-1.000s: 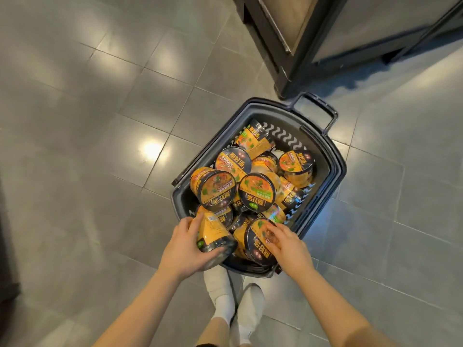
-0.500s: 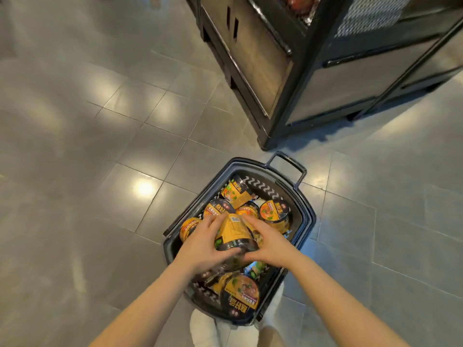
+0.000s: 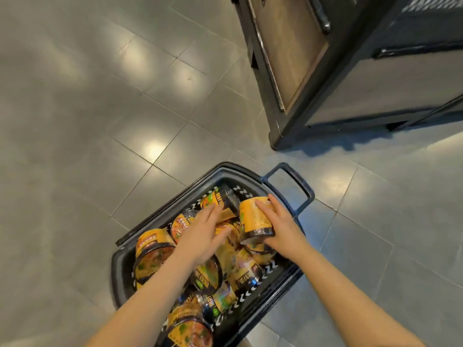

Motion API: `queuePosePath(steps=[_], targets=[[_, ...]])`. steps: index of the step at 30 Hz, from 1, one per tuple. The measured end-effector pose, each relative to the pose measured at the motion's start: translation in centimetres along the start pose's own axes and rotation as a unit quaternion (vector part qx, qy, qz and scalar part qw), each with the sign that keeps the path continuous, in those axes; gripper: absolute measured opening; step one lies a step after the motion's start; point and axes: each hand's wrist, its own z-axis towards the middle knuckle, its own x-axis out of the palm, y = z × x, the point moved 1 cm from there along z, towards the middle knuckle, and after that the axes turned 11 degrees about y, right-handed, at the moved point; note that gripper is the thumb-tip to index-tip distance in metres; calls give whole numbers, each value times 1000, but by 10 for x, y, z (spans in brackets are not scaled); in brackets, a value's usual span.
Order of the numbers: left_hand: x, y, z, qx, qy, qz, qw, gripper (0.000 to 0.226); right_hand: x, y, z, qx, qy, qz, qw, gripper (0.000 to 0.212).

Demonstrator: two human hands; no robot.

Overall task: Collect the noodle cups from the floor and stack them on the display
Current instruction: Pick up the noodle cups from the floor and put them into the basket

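A dark plastic basket (image 3: 125,261) stands on the tiled floor, filled with several yellow-and-black noodle cups (image 3: 152,249) lying at all angles. My right hand (image 3: 280,226) grips one noodle cup (image 3: 254,216) upside down, just above the pile at the basket's far end. My left hand (image 3: 203,234) reaches over the heap with fingers spread and fairly straight, its fingertips touching another cup (image 3: 218,199) near the far rim. My forearms cover part of the pile.
The basket's handle (image 3: 293,181) sticks out at its far right corner. A dark display cabinet (image 3: 350,83) with a wooden side panel stands at the upper right, its base corner close to the basket. Grey floor tiles (image 3: 100,121) spread to the left.
The cup that both hands held is now in my right hand alone, shifted right. My left hand has let go and reached toward another cup. The view has moved toward the cabinet.
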Motion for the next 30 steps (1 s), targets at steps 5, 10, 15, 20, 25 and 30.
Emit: queuePosePath(steps=[5, 10, 15, 20, 25, 30], targets=[[35, 27, 47, -72, 83, 51, 993, 72, 11, -25, 29, -22, 82, -23, 996, 102], [60, 39, 55, -81, 97, 87, 988, 76, 31, -42, 28, -43, 59, -121, 990, 87], [60, 44, 52, -80, 88, 67, 991, 80, 50, -45, 32, -28, 42, -168, 984, 83], [41, 35, 36, -87, 76, 28, 993, 76, 29, -26, 26, 24, 114, -219, 969, 86], [-5, 26, -15, -78, 4, 32, 996, 70, -17, 24, 8, 31, 141, -232, 962, 74], [-73, 40, -91, -71, -72, 74, 992, 74, -37, 111, -22, 0, 59, -230, 971, 69]])
